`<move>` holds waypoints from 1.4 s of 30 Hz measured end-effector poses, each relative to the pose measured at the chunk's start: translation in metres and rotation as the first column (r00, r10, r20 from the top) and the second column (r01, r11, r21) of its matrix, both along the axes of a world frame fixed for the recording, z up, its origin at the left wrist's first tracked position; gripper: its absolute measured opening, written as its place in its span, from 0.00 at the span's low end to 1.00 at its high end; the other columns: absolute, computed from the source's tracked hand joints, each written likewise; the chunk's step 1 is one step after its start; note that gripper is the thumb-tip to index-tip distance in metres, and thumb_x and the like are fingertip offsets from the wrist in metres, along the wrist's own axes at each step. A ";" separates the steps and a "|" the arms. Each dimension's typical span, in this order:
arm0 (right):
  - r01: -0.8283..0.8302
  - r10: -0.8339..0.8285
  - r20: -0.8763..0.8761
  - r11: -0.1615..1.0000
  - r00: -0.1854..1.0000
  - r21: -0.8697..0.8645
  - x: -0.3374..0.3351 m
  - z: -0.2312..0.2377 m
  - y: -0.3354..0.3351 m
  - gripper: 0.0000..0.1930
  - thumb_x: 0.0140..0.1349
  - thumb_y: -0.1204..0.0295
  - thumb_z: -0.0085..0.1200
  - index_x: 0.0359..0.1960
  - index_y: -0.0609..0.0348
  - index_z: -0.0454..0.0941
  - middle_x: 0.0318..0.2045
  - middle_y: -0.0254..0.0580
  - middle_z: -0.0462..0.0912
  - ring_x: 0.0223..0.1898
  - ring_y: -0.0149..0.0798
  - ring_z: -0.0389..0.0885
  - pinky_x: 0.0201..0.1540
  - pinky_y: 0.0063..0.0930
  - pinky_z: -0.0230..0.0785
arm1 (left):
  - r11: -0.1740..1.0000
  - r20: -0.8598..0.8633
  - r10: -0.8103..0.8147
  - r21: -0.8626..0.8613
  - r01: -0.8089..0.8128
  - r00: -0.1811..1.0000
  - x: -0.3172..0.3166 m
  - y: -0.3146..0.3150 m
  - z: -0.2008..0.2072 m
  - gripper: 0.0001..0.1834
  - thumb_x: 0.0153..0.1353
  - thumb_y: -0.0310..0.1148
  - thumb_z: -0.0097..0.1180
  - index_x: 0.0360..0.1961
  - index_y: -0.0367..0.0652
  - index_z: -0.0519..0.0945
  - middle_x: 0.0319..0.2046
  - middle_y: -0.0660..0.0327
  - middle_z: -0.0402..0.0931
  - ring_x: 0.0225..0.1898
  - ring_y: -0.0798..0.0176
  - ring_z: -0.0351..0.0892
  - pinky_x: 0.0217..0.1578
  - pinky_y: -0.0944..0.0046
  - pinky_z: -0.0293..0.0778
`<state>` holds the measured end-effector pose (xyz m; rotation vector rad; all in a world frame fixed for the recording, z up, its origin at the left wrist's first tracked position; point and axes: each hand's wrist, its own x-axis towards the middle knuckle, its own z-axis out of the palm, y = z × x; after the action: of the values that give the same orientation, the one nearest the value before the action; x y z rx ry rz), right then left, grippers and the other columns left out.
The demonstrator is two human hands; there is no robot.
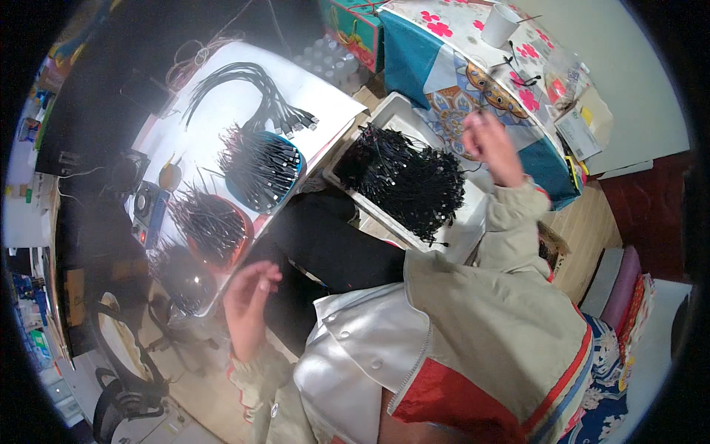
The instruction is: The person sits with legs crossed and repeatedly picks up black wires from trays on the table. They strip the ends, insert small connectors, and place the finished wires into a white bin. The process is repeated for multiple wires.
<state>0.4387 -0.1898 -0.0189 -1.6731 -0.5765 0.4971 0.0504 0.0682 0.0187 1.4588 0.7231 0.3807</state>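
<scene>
My right hand point(491, 146) is raised beyond the right side of a white plastic tub point(475, 228). Its fingers are bent and pressed together; what they hold, if anything, is too small to make out. In the tub lies a big heap of black cables point(407, 177) with small metal plugs. My left hand point(250, 300) hovers by the table's near edge, fingers loosely bent and apart from the thumb, with nothing visible in it. Closest to it is an orange-red bowl point(238, 235) packed with cable ends. Beside that stands a blue bowl point(302, 166) of black cables with metal plugs.
A bundle of grey USB cables point(255, 78) lies on the white-covered table point(325, 96). At the left are a small blue-grey device point(150, 207) and a dark bowl point(185, 281). A flowered table point(458, 15) with a white cup point(501, 25) stands right. A black chair point(122, 399) is lower left.
</scene>
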 end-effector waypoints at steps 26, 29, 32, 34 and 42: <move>-0.204 0.300 0.319 0.932 0.899 -0.299 -0.080 -0.073 0.136 0.06 0.65 0.72 0.52 0.33 0.62 0.78 0.23 0.41 0.80 0.25 0.31 0.78 0.30 0.26 0.71 | 0.301 -0.319 0.811 0.946 0.117 0.490 -0.038 0.175 -0.053 0.12 0.54 0.35 0.63 0.27 0.35 0.77 0.28 0.46 0.77 0.31 0.42 0.79 0.34 0.48 0.75; -0.422 0.436 0.235 0.900 0.868 -0.111 -0.130 -0.028 0.172 0.06 0.65 0.73 0.53 0.35 0.63 0.79 0.25 0.41 0.81 0.27 0.29 0.79 0.31 0.26 0.71 | 0.306 -0.221 0.795 0.950 -0.059 0.565 -0.048 0.178 -0.058 0.10 0.56 0.33 0.58 0.27 0.35 0.80 0.26 0.45 0.79 0.30 0.40 0.80 0.34 0.48 0.75; -0.568 0.555 0.381 0.818 0.739 -0.090 -0.166 -0.004 0.223 0.06 0.62 0.73 0.54 0.34 0.63 0.78 0.26 0.49 0.80 0.26 0.44 0.80 0.30 0.31 0.71 | 0.324 -0.054 0.781 0.887 -0.330 0.622 -0.065 0.175 -0.053 0.12 0.57 0.34 0.59 0.29 0.35 0.84 0.25 0.46 0.81 0.28 0.43 0.81 0.34 0.51 0.74; -0.628 0.609 0.277 0.778 0.743 -0.025 -0.186 0.000 0.263 0.08 0.63 0.71 0.53 0.32 0.64 0.77 0.27 0.49 0.81 0.27 0.46 0.81 0.30 0.34 0.71 | 0.344 -0.013 0.814 0.816 -0.465 0.580 -0.072 0.171 -0.047 0.13 0.58 0.35 0.61 0.31 0.32 0.84 0.26 0.49 0.83 0.29 0.51 0.83 0.35 0.56 0.75; -0.458 0.547 0.545 0.835 0.636 -0.304 -0.219 -0.017 0.342 0.11 0.58 0.65 0.59 0.26 0.62 0.79 0.26 0.51 0.82 0.32 0.53 0.82 0.37 0.44 0.73 | 0.644 0.690 0.585 -0.077 -0.761 0.425 -0.072 0.128 -0.003 0.03 0.65 0.25 0.53 0.38 0.38 0.74 0.31 0.56 0.79 0.24 0.71 0.73 0.24 0.76 0.66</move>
<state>0.2196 0.1522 -0.0358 -1.7929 -1.5688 0.3772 -0.0219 0.1958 0.0153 1.0403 0.6486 1.6277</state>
